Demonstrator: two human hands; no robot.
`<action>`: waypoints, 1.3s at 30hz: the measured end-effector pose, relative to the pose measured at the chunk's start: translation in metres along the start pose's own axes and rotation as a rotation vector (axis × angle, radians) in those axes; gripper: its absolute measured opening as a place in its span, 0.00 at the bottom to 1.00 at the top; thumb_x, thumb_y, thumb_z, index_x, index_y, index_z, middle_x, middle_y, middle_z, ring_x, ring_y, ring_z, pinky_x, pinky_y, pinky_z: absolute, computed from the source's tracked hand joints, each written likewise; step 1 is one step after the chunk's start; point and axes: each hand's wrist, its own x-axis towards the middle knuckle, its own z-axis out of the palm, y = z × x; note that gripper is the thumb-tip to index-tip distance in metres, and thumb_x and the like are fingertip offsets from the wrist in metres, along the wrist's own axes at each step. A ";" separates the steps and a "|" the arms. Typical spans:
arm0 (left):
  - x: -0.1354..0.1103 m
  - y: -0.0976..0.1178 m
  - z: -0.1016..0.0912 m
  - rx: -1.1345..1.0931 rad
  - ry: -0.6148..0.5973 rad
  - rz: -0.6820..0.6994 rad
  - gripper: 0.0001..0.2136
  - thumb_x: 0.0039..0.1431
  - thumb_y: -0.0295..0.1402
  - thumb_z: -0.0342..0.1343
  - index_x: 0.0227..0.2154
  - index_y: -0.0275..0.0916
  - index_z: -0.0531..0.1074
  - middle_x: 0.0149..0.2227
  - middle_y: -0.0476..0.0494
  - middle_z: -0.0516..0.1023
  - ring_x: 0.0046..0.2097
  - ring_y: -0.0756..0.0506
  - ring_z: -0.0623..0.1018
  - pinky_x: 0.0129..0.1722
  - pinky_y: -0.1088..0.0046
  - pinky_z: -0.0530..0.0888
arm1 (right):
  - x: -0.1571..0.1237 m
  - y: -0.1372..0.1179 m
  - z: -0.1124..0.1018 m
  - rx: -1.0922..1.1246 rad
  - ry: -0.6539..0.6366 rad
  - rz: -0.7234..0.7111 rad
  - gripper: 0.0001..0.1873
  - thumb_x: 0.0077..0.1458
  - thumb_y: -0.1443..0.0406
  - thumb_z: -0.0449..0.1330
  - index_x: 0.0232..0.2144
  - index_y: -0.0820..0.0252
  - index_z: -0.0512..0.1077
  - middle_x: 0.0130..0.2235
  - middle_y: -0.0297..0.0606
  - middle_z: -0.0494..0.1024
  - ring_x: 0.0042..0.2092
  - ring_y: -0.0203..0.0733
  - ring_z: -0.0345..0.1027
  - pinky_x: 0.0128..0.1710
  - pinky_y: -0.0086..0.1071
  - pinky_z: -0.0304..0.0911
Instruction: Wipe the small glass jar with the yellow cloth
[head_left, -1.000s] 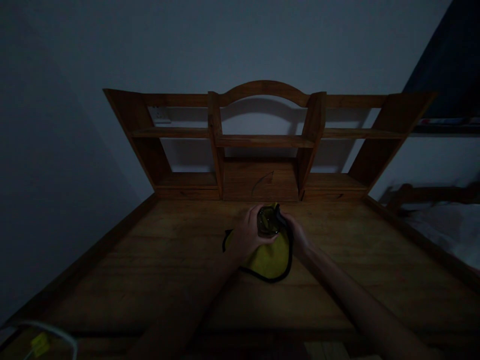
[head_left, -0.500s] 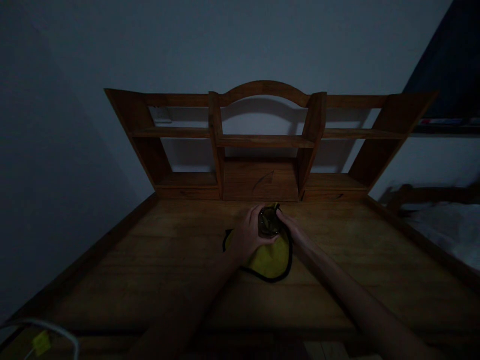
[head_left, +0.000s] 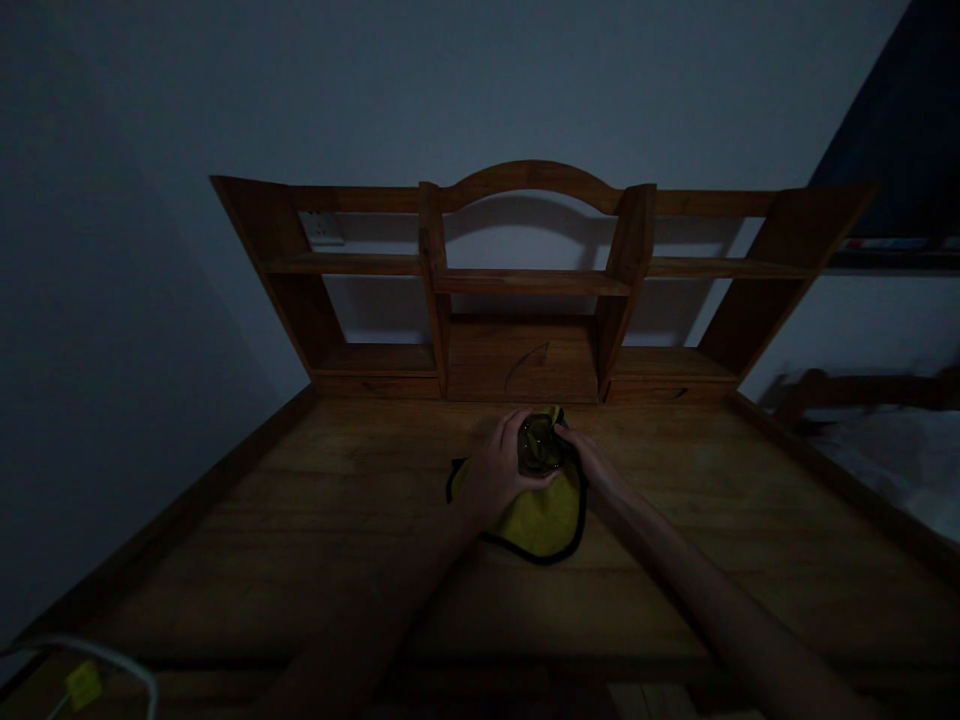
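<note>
A dark, see-through glass (head_left: 540, 446) stands over a yellow cloth with black edging (head_left: 541, 520), which is spread on the wooden desk. My left hand (head_left: 501, 474) wraps round the glass from the left, thumb on the near side and fingers on the far side. At the glass's right side, my right hand (head_left: 594, 464) pinches a raised fold of the cloth against the rim with its thumb. Its other fingers are mostly hidden behind the cloth and glass. In this dim light I cannot tell whether the glass holds anything.
A wooden shelf unit (head_left: 517, 283) rises along the back of the desk (head_left: 315, 520). White wall lies behind it, with a socket (head_left: 324, 230) at left. A pale cable (head_left: 112, 652) with a yellow tag (head_left: 83, 685) curves at the lower left. Bedding (head_left: 892, 455) shows at right.
The right thumb and the cloth fold at the rim have shifted slightly. My left hand keeps its hold on the glass in the same place.
</note>
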 end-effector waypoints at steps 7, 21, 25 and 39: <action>0.000 0.000 -0.001 -0.014 -0.015 0.012 0.39 0.45 0.42 0.66 0.58 0.42 0.53 0.57 0.39 0.63 0.59 0.39 0.66 0.59 0.59 0.64 | 0.002 0.001 -0.001 -0.045 0.004 -0.051 0.17 0.50 0.54 0.62 0.40 0.58 0.76 0.39 0.36 0.81 0.42 0.47 0.73 0.45 0.37 0.65; 0.001 -0.004 0.002 -0.034 0.000 -0.005 0.40 0.42 0.41 0.68 0.57 0.42 0.54 0.55 0.39 0.65 0.57 0.38 0.67 0.57 0.57 0.67 | -0.006 -0.005 0.007 0.002 -0.044 -0.100 0.24 0.51 0.54 0.63 0.50 0.52 0.70 0.47 0.35 0.78 0.50 0.48 0.70 0.55 0.42 0.60; 0.001 -0.005 0.002 -0.028 -0.011 -0.002 0.40 0.42 0.41 0.67 0.57 0.42 0.54 0.55 0.39 0.65 0.57 0.38 0.67 0.57 0.57 0.66 | -0.008 -0.008 0.006 -0.098 -0.065 -0.136 0.23 0.52 0.54 0.62 0.51 0.49 0.69 0.48 0.32 0.76 0.52 0.46 0.67 0.57 0.41 0.58; 0.000 -0.004 0.003 0.106 -0.129 0.091 0.40 0.47 0.43 0.64 0.59 0.41 0.51 0.57 0.36 0.63 0.59 0.37 0.65 0.58 0.54 0.66 | -0.001 0.003 -0.005 -0.437 -0.076 -0.297 0.18 0.54 0.57 0.60 0.47 0.54 0.72 0.45 0.35 0.77 0.48 0.45 0.68 0.52 0.38 0.61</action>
